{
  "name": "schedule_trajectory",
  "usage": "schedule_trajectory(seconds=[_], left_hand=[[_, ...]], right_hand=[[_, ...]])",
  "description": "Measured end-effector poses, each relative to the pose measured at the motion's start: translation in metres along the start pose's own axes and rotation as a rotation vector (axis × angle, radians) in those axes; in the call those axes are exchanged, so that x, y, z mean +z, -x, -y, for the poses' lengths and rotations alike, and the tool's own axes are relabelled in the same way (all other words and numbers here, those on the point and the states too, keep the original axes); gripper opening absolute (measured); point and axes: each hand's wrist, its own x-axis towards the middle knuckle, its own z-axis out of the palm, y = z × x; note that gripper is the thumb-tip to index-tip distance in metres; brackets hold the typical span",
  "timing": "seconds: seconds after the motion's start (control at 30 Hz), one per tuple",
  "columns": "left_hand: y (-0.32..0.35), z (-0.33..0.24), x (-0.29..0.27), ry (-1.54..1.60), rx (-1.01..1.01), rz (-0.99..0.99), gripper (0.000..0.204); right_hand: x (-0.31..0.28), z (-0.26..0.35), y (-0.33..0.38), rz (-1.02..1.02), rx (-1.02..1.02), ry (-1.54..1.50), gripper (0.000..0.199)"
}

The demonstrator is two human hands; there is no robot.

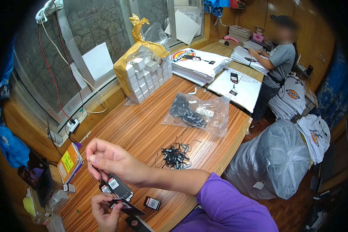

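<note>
My left hand grips a black hang tag by its edge, low in the view. Just above it my right hand is closed in a pinch on a thin black tag string, which runs down toward the tag; its end is partly hidden by the fingers. Beneath the right hand lies a stack of black hang tags with white barcode labels. A smaller stack of barcoded tags sits to its right. Another black tag shows at the lower edge, under the held one.
A tangle of black tag strings and a clear plastic bag of more strings lie on the wooden table. Beyond stand white boxes and folded white shirts. A person handles shirts at right, behind a big plastic-wrapped bundle.
</note>
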Motion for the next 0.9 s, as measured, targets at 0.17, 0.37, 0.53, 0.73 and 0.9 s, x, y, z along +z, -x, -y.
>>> schedule_trajectory(seconds=[0.17, 0.37, 0.53, 0.73, 0.9], left_hand=[[0.004, 0.010, -0.008, -0.058, 0.001, 0.030, 0.025], [-0.001, 0.006, -0.004, -0.234, 0.133, 0.044, 0.030], [0.000, 0.009, -0.009, -0.386, 0.397, -0.096, 0.039], [0.001, 0.003, -0.012, -0.519, 0.340, -0.140, 0.042], [0.007, 0.004, -0.017, -0.304, 0.217, -0.144, 0.045]], right_hand=[[0.002, -0.002, 0.000, 0.029, 0.032, -0.044, 0.013], [0.012, -0.008, 0.004, 0.099, 0.207, -0.073, 0.013], [0.007, -0.007, 0.003, 0.088, 0.098, 0.064, 0.013], [0.018, -0.014, 0.006, 0.134, 0.098, 0.002, 0.015], [0.020, -0.003, 0.007, 0.160, 0.155, -0.033, 0.015]])
